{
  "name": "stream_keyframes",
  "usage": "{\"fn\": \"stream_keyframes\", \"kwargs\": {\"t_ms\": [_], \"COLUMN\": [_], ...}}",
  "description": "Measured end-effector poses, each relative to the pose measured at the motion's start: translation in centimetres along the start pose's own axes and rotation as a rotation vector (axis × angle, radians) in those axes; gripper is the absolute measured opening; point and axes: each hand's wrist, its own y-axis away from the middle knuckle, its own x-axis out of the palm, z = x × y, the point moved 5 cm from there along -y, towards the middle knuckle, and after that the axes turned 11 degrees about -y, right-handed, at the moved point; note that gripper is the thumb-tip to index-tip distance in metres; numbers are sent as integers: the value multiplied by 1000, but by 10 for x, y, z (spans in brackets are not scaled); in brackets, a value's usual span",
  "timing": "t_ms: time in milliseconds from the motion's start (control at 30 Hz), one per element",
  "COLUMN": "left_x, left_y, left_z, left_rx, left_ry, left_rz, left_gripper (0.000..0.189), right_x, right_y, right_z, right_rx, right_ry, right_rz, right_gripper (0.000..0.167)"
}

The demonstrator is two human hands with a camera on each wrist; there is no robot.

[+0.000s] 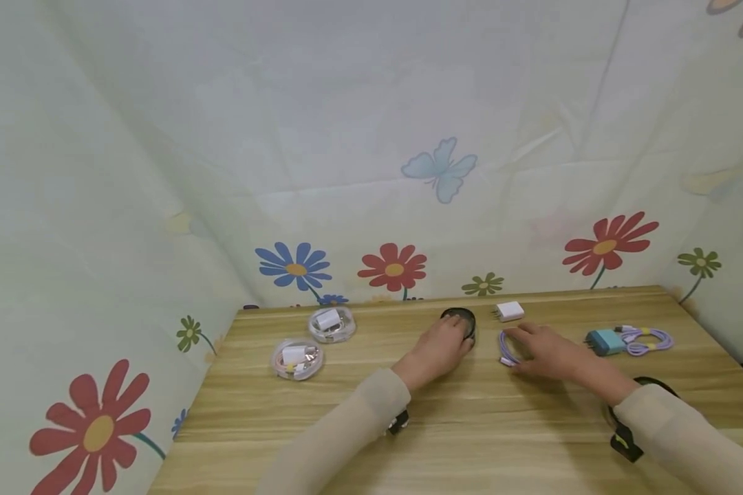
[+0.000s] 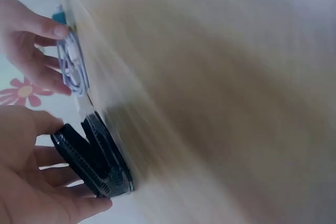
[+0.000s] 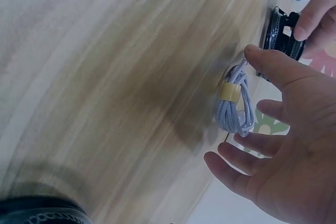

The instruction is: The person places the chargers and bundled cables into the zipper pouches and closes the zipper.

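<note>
While left hand [image 1: 436, 352] grips the gaping black case [image 2: 107, 153], right hand [image 1: 545, 352] pinches the purple cable [image 3: 233, 111] to its right; likely step: cable pickup, next calls for steady lift.

1. Wood-grain tabletop [image 1: 458, 440] backed by floral-print cloth [image 1: 347, 110] w/ blue butterfly [image 1: 444, 172].
2. Frame lt.: two clear rnd. cases [image 1: 320, 357], white plug [image 1: 294, 354] in ea.
3. Frame rt.: teal plug [image 1: 607, 342] nr. purple cable coil [image 1: 636, 349].
</note>
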Motion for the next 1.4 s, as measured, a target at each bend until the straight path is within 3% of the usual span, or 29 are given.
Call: {"fn": "stream_keyframes", "kwargs": {"t_ms": [100,300,533,900,1400], "left_x": [-3,-1,-3,-5,-4], "left_y": [2,4,7,8,11], "left_z": [0,0,4,11,12], "left_rx": [-27,-109,-191,-225,-207], "left_ry": [114,239,262,369,423], "left_rz": [-11,5,16,-35,-66], "left_gripper": [36,41,41,45,41], "right_x": [0,0,0,5,6], "right_y": [0,-1,-2,-7,-11], "right_z": [-2,-3,1,1,4], "right_rx": [6,14,7,-48,45], "right_ry": [8,8,-6,20,45], "right_rz": [1,-6,-4,-54,-3], "right_gripper": [69,69,70,72,73]}}
